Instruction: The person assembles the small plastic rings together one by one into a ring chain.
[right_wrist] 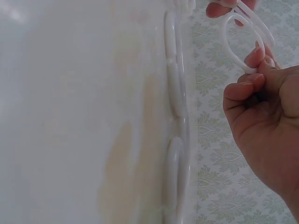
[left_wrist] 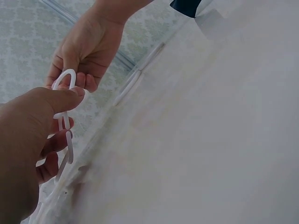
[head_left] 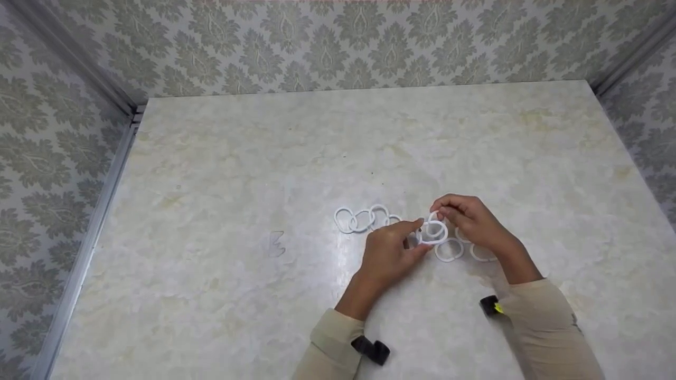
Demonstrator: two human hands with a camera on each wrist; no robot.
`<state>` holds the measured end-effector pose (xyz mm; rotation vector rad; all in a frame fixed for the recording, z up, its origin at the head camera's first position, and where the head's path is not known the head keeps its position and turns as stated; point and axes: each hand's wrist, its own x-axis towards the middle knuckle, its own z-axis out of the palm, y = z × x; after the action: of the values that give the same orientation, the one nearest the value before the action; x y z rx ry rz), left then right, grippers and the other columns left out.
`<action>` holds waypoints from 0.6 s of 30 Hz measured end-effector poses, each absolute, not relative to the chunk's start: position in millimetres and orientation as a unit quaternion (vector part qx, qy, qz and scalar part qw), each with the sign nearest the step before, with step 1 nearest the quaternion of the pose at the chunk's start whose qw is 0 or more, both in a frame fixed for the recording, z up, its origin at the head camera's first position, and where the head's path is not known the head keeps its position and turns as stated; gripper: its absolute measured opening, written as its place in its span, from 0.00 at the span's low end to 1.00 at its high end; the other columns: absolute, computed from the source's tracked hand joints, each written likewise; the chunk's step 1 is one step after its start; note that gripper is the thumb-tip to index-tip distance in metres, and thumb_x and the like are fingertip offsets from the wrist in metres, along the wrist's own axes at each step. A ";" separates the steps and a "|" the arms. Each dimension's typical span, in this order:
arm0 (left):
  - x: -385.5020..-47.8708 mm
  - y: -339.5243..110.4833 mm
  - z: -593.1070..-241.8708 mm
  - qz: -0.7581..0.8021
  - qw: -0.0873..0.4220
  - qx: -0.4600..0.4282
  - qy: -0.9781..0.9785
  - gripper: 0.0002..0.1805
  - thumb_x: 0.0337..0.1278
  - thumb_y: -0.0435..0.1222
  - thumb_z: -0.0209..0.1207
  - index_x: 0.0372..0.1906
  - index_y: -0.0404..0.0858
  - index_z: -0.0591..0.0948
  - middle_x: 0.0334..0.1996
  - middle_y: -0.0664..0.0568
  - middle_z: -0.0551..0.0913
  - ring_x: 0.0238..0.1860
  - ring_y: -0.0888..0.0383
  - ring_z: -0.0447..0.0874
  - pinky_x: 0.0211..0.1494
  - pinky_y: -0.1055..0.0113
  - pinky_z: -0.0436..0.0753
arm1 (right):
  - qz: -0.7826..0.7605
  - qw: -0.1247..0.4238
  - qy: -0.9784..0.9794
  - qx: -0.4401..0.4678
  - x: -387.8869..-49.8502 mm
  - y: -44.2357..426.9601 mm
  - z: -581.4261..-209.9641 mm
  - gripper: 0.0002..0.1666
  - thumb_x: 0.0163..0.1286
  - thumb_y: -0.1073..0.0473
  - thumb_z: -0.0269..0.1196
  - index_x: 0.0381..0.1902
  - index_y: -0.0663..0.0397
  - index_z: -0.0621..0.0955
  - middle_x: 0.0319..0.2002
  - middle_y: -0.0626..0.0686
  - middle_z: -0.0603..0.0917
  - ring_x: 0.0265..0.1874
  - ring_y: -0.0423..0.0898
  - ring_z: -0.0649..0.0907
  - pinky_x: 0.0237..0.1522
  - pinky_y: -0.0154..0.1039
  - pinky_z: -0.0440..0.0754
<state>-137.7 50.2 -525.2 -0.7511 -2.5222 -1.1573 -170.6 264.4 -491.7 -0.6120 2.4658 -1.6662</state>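
My left hand (head_left: 390, 253) holds a white plastic chain link (head_left: 446, 232) between thumb and fingers, just above the table. With its thumb and fingertips, my right hand (head_left: 472, 221) pinches another white link (right_wrist: 225, 39) that overlaps the first one. The two hands are close together. More of the chain (left_wrist: 70, 149) hangs below the left fingers in the left wrist view. To the left of that hand, several joined links (head_left: 336, 219) lie on the table, partly hidden by the hand. Whether the two held links are fully joined, I cannot tell.
Loose white links (head_left: 449, 260) lie on the table below and beside the right hand, some partly covered by it. A pale marbled table (head_left: 211, 184) spreads around, with a small drawn outline (head_left: 276, 244) on its left part. Patterned walls (head_left: 327, 47) stand behind and at the sides.
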 end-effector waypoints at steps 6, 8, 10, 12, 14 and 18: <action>-138.1 49.2 -523.8 -0.384 0.120 -0.264 -0.876 0.24 0.53 0.47 0.73 0.55 0.42 0.87 0.41 0.56 0.92 0.28 0.65 0.81 0.37 0.72 0.81 | -0.557 0.066 0.805 -0.193 -170.6 264.6 -491.7 0.11 0.76 0.72 0.53 0.42 0.74 0.82 0.34 0.37 0.84 0.34 0.32 0.80 0.39 0.29 0.79; -137.8 49.1 -523.4 -0.381 0.112 -0.264 -0.879 0.25 0.53 0.48 0.73 0.55 0.43 0.87 0.40 0.57 0.92 0.27 0.66 0.80 0.36 0.73 0.80 | -0.560 0.075 0.802 -0.193 -170.3 265.5 -491.6 0.11 0.77 0.71 0.52 0.42 0.74 0.81 0.34 0.36 0.83 0.34 0.32 0.80 0.39 0.29 0.79; -137.7 49.2 -523.5 -0.379 0.104 -0.265 -0.880 0.25 0.53 0.48 0.73 0.56 0.44 0.87 0.41 0.58 0.92 0.27 0.66 0.80 0.35 0.74 0.79 | -0.561 0.083 0.800 -0.194 -170.2 266.9 -492.0 0.12 0.78 0.71 0.51 0.42 0.75 0.80 0.33 0.36 0.83 0.33 0.32 0.80 0.39 0.29 0.79; -137.3 49.2 -523.5 -0.379 0.100 -0.267 -0.881 0.25 0.53 0.48 0.73 0.56 0.44 0.87 0.41 0.58 0.92 0.28 0.66 0.81 0.36 0.74 0.79 | -0.563 0.089 0.798 -0.196 -170.2 268.2 -492.2 0.12 0.78 0.71 0.51 0.43 0.75 0.80 0.32 0.36 0.82 0.33 0.32 0.79 0.37 0.30 0.78; -137.1 49.2 -523.8 -0.378 0.100 -0.268 -0.880 0.25 0.53 0.48 0.72 0.56 0.44 0.87 0.41 0.58 0.92 0.29 0.66 0.81 0.36 0.74 0.80 | -0.563 0.092 0.797 -0.198 -170.4 269.1 -492.7 0.12 0.78 0.71 0.50 0.43 0.76 0.80 0.32 0.37 0.82 0.32 0.32 0.79 0.37 0.30 0.78; -137.2 48.9 -523.6 -0.383 0.097 -0.270 -0.878 0.25 0.54 0.48 0.72 0.57 0.43 0.86 0.40 0.57 0.92 0.29 0.65 0.81 0.36 0.74 0.79 | -0.570 0.094 0.794 -0.191 -170.8 269.3 -493.1 0.12 0.78 0.70 0.52 0.43 0.76 0.80 0.32 0.37 0.82 0.32 0.32 0.79 0.37 0.30 0.79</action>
<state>-137.2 48.9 -523.6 -0.7996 -2.6008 -1.1330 -170.8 269.3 -493.1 -0.5680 2.3555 -1.6898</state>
